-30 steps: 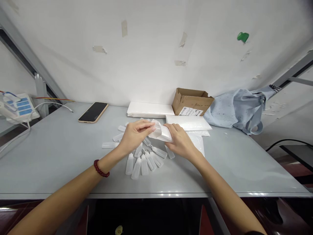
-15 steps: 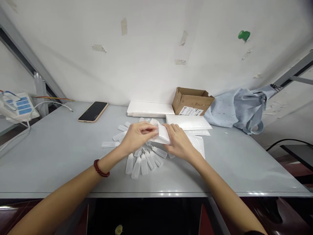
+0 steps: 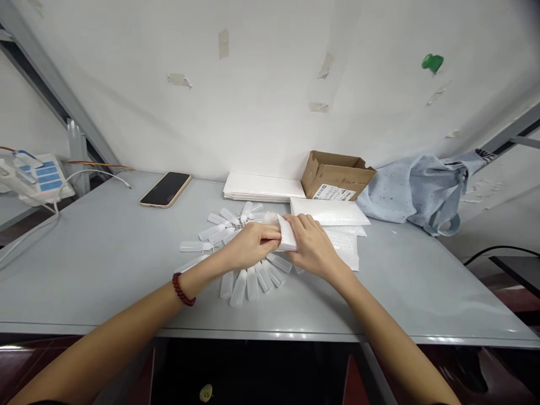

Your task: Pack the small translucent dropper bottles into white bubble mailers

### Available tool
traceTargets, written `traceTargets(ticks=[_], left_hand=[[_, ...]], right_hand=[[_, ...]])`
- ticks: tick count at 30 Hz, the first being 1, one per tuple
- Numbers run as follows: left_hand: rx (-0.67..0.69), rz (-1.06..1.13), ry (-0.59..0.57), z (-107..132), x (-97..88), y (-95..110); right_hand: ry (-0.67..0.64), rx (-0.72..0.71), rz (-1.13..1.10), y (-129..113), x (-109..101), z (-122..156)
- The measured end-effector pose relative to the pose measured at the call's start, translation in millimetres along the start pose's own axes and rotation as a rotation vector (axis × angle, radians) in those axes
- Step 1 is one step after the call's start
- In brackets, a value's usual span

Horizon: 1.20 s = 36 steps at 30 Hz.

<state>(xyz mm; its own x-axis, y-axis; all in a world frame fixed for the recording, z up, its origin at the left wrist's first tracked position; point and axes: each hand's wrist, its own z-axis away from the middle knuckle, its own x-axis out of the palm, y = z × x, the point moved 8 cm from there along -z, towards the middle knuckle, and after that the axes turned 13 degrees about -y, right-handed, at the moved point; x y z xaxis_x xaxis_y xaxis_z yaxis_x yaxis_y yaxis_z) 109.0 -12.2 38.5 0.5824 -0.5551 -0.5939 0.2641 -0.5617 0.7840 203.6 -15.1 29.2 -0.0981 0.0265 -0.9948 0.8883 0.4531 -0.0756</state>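
Note:
A small white padded envelope (image 3: 287,234) is held between my two hands over the middle of the table. My right hand (image 3: 313,246) wraps around its right side, thumb beneath and fingers on top. At the opposite end, my left hand (image 3: 254,244) has its fingers curled and pinched against the envelope's edge; what lies inside the fingers is hidden. Under and around my left hand, several translucent plastic squeeze bottles (image 3: 238,288) lie fanned out in a rough ring. My hands and forearm cover part of that ring.
White padded envelopes (image 3: 331,212) lie loosely right of centre, and a flat stack of envelopes (image 3: 264,184) rests by the wall. Beside it stand an open cardboard box (image 3: 337,174) and a light-blue cloth bag (image 3: 415,188). A phone (image 3: 166,189) and a white cable (image 3: 90,171) are at left.
My left hand has turned and moved slightly down, its fingers closing in against the envelope's edge. The bottles behind it show more. My right hand keeps its hold. The whole view has shifted slightly.

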Motion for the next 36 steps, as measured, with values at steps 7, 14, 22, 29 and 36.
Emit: traceTargets(ticks=[7, 14, 22, 29, 36], left_hand=[[0.008, -0.074, 0.302, 11.2, -25.3, -4.3], [0.107, -0.276, -0.004, -6.5, 16.2, -5.8], [0.132, -0.346, -0.264, -7.4, 35.8, -1.3], [0.064, -0.451, -0.397, -3.7, 48.3, -11.9], [0.084, -0.506, -0.347, -6.5, 49.7, -12.6]], right_hand=[[-0.022, 0.070, -0.064, 28.1, -12.9, 5.4], [-0.086, 0.186, -0.039, 59.1, -15.6, 12.2], [-0.108, 0.285, -0.006, 74.8, -17.7, 13.8], [-0.100, 0.258, -0.084, 72.9, -18.3, 13.3], [-0.112, 0.232, -0.106, 68.9, -11.2, 10.0]])
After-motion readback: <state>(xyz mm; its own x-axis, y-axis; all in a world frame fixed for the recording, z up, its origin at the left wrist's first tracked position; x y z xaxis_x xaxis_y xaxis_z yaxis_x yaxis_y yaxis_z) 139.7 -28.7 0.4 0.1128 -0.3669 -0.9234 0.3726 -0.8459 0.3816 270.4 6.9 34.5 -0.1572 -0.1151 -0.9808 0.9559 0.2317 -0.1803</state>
